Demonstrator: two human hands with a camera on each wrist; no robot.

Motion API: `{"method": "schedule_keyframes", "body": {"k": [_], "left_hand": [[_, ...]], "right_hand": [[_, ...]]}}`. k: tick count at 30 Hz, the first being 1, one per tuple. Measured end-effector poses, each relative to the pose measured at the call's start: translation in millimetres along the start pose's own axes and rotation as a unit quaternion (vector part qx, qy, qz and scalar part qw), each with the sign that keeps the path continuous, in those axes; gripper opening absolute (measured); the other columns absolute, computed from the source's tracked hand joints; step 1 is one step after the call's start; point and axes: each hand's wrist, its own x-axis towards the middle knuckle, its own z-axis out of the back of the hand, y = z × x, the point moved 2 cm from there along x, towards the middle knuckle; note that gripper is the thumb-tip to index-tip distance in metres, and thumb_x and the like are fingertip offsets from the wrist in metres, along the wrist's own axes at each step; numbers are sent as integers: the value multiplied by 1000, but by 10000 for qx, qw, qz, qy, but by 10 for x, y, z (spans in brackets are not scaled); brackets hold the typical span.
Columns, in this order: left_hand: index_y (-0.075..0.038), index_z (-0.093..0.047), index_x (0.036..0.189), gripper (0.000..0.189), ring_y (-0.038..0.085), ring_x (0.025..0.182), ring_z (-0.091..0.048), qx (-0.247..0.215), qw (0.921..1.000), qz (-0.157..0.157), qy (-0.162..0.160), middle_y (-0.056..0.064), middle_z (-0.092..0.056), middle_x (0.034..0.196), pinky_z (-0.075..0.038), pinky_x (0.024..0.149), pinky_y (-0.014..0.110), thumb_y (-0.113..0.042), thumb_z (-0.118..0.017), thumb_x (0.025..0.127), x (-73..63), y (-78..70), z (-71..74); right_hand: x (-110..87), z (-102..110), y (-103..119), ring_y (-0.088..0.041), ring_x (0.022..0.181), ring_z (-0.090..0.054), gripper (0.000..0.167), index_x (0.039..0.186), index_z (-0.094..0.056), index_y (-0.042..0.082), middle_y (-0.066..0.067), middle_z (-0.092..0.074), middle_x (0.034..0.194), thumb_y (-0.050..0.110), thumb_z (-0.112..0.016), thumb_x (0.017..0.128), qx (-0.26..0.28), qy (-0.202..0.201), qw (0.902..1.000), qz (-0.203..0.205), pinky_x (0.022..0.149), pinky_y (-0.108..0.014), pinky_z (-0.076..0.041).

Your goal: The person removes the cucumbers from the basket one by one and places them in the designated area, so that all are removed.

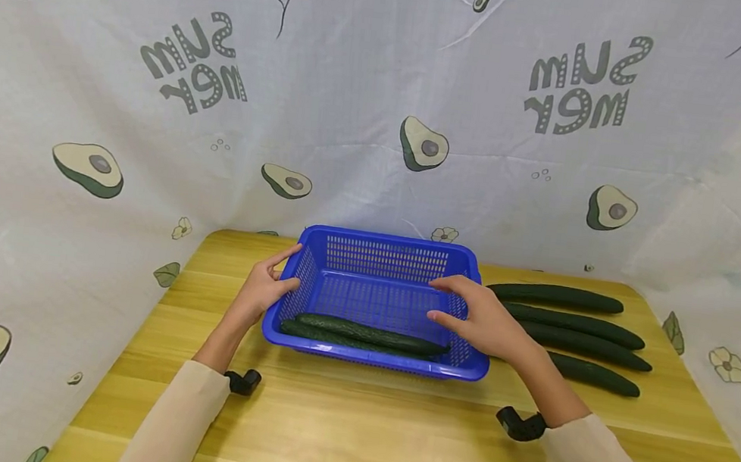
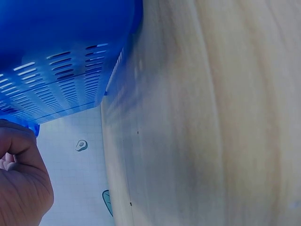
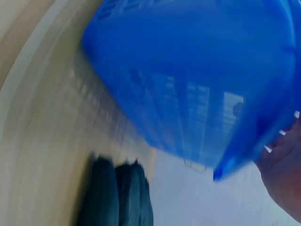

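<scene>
A blue plastic basket (image 1: 391, 239) with slotted walls sits on the table. Inside, along its near wall, two dark green cucumbers (image 1: 369, 333) lie side by side. My left hand (image 1: 262, 287) grips the basket's left rim, thumb over the inside and the other fingers at the outer side. In the left wrist view, that hand (image 2: 21, 176) is bent at the rim. Over the right rim, my right hand (image 1: 489, 322) reaches in with thumb and fingers spread apart and nothing between them. The right wrist view shows only part of this hand (image 3: 284, 174) beside the basket wall.
To the right of the basket, several more cucumbers (image 1: 572, 324) lie in a row on the wooden table (image 1: 348, 427). A white cloth (image 1: 358, 100) printed with avocados hangs behind and around the table.
</scene>
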Motion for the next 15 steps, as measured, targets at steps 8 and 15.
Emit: {"method": "schedule_keyframes", "body": {"k": [8, 15], "left_hand": [[-32, -49, 154, 75, 16, 56, -64, -29, 10000, 74, 11, -3, -53, 56, -61, 57, 30, -1, -67, 88, 6, 5, 0], [-32, -46, 156, 77, 24, 68, -73, -152, 9997, 165, 61, 20, -73, 79, -63, 60, 34, -1, -67, 89, 10, -1, 5]], "right_hand": [[186, -255, 120, -34, 126, -61, 56, 142, -59, 7, -14, -63, 139, 37, -72, 96, 195, 260, 9994, 83, 105, -54, -51], [294, -449, 194, -36, 124, -62, 58, 143, -56, 3, -19, -62, 140, 36, -70, 98, 418, 687, 9967, 146, 102, -54, -53]]}}
